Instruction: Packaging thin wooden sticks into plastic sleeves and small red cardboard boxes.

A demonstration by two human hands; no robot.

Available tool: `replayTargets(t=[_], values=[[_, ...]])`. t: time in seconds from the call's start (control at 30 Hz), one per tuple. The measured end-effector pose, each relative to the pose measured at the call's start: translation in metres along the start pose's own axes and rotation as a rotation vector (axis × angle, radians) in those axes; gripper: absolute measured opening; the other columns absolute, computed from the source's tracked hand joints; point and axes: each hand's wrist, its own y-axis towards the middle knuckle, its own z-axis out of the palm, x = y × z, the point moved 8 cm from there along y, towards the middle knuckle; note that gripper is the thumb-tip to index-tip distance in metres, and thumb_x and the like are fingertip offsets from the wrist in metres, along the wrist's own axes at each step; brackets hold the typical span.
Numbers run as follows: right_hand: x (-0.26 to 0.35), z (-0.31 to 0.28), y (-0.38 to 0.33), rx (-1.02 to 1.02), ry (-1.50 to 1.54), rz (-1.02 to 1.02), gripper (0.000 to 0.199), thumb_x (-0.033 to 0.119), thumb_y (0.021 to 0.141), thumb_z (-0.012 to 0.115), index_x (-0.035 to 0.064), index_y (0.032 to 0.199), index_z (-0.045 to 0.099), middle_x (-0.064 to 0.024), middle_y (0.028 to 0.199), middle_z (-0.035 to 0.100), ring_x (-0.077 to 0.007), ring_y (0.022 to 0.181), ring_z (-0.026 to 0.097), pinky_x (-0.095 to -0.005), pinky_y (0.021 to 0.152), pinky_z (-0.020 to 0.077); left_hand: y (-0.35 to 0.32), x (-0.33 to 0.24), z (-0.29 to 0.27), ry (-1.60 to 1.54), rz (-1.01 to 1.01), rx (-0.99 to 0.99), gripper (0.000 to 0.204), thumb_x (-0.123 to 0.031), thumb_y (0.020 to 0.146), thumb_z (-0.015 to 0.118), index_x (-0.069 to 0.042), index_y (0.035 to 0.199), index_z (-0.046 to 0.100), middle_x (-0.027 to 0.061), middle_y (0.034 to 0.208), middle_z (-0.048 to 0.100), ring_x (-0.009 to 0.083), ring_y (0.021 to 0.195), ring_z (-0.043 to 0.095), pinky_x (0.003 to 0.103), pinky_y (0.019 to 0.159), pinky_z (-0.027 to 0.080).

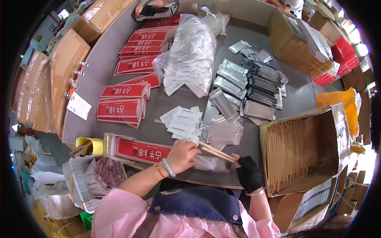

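My left hand (180, 155) holds a clear plastic sleeve (212, 163) near the table's front edge, beside a red paper sleeve (141, 150) lying flat. My right hand (248, 171), in a black glove, grips a pair of wooden chopsticks (216, 152) whose tips point left over the clear sleeve. Just beyond the hands lie a stack of clear sleeves (224, 133) and a pile of small white packets (182, 121).
An open carton full of wooden chopsticks (295, 148) stands at my right. Red sleeves (123, 103) lie in rows at left, silver pouches (254, 87) and a clear bag of packets (190, 55) farther back. A white basket (101, 176) and a yellow cup (89, 144) sit at front left.
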Motion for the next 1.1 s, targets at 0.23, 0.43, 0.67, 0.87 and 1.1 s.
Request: replayTargets(t=[0.23, 0.43, 0.67, 0.87, 1.1], values=[[-0.001, 0.054, -0.007, 0.149, -0.235, -0.152, 0.025, 0.016, 0.085, 0.065, 0.0156, 0.110, 0.069, -0.0121, 0.088, 0.063, -0.0330, 0.083, 0.062, -0.0412, 0.070, 0.0507, -0.048, 0.014, -0.020, 0.041, -0.074, -0.176, 0.069, -0.026, 0.058, 0.087, -0.007, 0.119, 0.062, 0.0076, 0.116, 0.057, 0.0316, 0.110, 0.050, 0.045, 0.096, 0.040], [-0.016, 0.049, -0.002, -0.029, -0.157, -0.202, 0.021, 0.012, 0.082, 0.068, 0.0094, 0.102, 0.070, -0.0141, 0.089, 0.065, -0.0319, 0.085, 0.063, -0.0393, 0.076, 0.0516, -0.038, 0.001, -0.018, 0.084, -0.034, -0.200, 0.071, -0.026, 0.058, 0.086, -0.006, 0.121, 0.060, 0.0081, 0.116, 0.055, 0.0298, 0.108, 0.051, 0.043, 0.095, 0.040], [0.028, 0.101, 0.014, 0.066, 0.407, 0.014, 0.039, 0.024, 0.078, 0.076, 0.0053, 0.107, 0.059, -0.0139, 0.102, 0.060, -0.0334, 0.089, 0.060, -0.0441, 0.075, 0.0503, -0.016, -0.008, 0.003, 0.076, 0.036, -0.181, 0.066, -0.022, 0.063, 0.081, -0.006, 0.123, 0.058, 0.0091, 0.118, 0.057, 0.0295, 0.101, 0.054, 0.043, 0.089, 0.044], [0.056, 0.061, 0.019, 0.088, -0.288, -0.275, 0.063, 0.037, 0.060, 0.083, 0.0127, 0.112, 0.058, -0.0096, 0.109, 0.058, -0.0326, 0.104, 0.053, -0.0470, 0.085, 0.0423, -0.009, -0.033, -0.015, 0.251, 0.170, 0.008, 0.016, -0.018, 0.071, 0.067, -0.018, 0.087, 0.064, 0.0077, 0.098, 0.054, 0.0276, 0.093, 0.054, 0.039, 0.074, 0.044], [0.024, 0.002, 0.017, -0.104, -0.192, -0.024, 0.051, 0.028, 0.058, 0.083, 0.0120, 0.101, 0.060, -0.0097, 0.097, 0.059, -0.0317, 0.096, 0.057, -0.0451, 0.084, 0.0419, -0.024, 0.053, -0.130, 0.515, -0.013, -0.367, 0.028, -0.009, 0.063, 0.072, -0.009, 0.091, 0.065, 0.0127, 0.113, 0.055, 0.0335, 0.103, 0.053, 0.048, 0.086, 0.045]])
